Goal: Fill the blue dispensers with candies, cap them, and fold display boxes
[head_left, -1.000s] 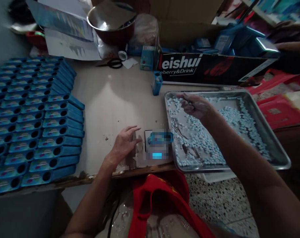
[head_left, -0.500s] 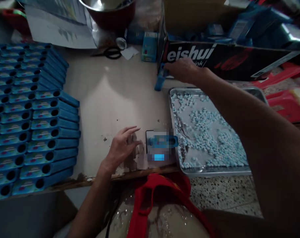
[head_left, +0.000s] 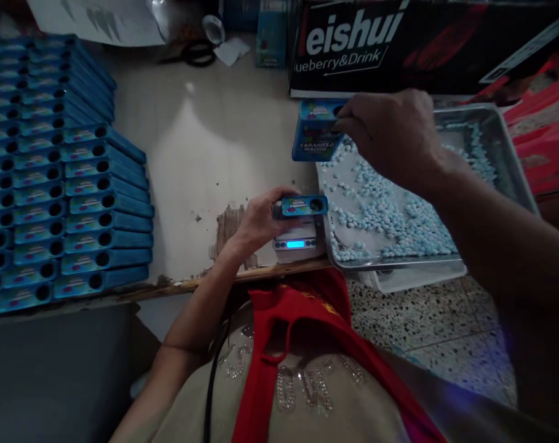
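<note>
My left hand (head_left: pixel 264 215) is closed around a small blue candy box (head_left: pixel 294 207), which has a dark round hole near its right end. That box is over a small digital scale (head_left: pixel 286 245) with a lit blue display. Above the near left part of the candy tray, my right hand (head_left: pixel 394 132) grips a second blue candy box (head_left: pixel 317 138) at its right end, its printed front toward me. Pale blue and white candies (head_left: pixel 390 215) lie spread in the metal tray (head_left: pixel 514 147), partly hidden by my right forearm.
Rows of stacked blue candy boxes (head_left: pixel 106 203) fill the table's left side. A black carton (head_left: pixel 353 37) stands behind the tray. Scissors (head_left: pixel 198 54), a piece of white paper (head_left: pixel 232 50) and an upright blue box (head_left: pixel 270 37) are at the back. The table's wooden front edge (head_left: pixel 279 269) is worn.
My left hand has moved right and taken hold of the box at the scale. My right hand has brought its box from the carton's front toward me and turned it. The view has tilted down.
</note>
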### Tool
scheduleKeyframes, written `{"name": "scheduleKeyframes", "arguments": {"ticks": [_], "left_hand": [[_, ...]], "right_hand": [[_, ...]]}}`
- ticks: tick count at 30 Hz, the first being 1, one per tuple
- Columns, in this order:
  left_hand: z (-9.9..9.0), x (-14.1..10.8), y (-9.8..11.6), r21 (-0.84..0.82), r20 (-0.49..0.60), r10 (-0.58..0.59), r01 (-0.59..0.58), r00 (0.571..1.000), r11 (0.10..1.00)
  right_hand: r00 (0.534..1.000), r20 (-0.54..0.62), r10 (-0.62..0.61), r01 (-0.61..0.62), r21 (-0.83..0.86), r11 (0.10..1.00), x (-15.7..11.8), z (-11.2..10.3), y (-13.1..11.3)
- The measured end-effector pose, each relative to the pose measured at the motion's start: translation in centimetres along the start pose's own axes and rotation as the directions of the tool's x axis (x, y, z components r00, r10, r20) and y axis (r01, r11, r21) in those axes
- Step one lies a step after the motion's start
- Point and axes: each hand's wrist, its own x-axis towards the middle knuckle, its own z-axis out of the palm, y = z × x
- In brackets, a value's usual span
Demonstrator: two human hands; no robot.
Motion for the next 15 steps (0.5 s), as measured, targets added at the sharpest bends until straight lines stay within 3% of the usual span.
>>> {"name": "scheduleKeyframes", "arguments": {"ticks": [3,5,8,11,15], "left_hand": [[0.5,-1.0,0.3,0.030,-0.094,-0.032,0.035,0.995,0.999],[-0.3,-2.3,0.6,0.049,-0.161,-0.047,0.056,0.986,0.997],[-2.9,-5.0,0.7,0.053,-0.279,-0.116,0.136,0.953,0.989],[-6.0,-7.4,0.3,0.041,-0.406,-0.187,0.222,0.895,0.974],[-8.9,-8.4,-0.9,0.027,-0.482,-0.194,0.235,0.854,0.972]], "right_hand": [[1.000,-0.003,0.022,-0.022,0.005,1.000,-2.5,0.8,-0.1],[1.000,0.018,0.022,-0.023,0.044,0.999,-4.2,1.5,-0.2],[0.996,0.089,0.005,-0.006,0.012,1.000,-7.4,3.2,-0.8],[0.988,0.147,-0.045,0.051,-0.036,0.998,-10.3,5.2,-1.3],[0.985,0.152,-0.083,0.075,0.058,0.996,-12.5,7.0,-1.5]]}}
